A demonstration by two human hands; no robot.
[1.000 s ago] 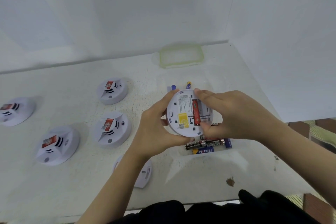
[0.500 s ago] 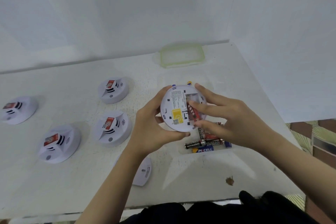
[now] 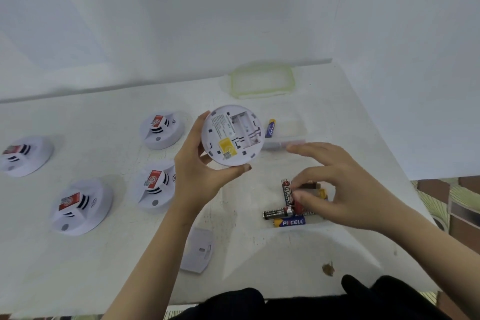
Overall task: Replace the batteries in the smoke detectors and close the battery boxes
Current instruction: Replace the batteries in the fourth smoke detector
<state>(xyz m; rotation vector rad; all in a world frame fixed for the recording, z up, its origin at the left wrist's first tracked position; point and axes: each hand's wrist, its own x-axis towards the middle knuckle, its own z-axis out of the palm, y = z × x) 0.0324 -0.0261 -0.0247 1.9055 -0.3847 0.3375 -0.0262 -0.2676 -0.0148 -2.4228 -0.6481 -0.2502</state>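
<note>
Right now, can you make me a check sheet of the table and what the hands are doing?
Surface: white table, brown spot near front edge.
Job's things: held detector back-up, battery bay empty; four detectors face-up; battery cover lying loose; battery pile.
Clutter: green-rimmed lid; clear box, blue battery at its end.
Hands: left hand holds the held detector; right hand pinches a red battery.
Cables: nothing seen.
Surroundings: white walls; tiled floor at right.

Possibly a workshop: white table (image 3: 78,275), detectors (image 3: 81,206)

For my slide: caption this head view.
Left hand holds detector, its bay empty; right hand pinches a battery.
</note>
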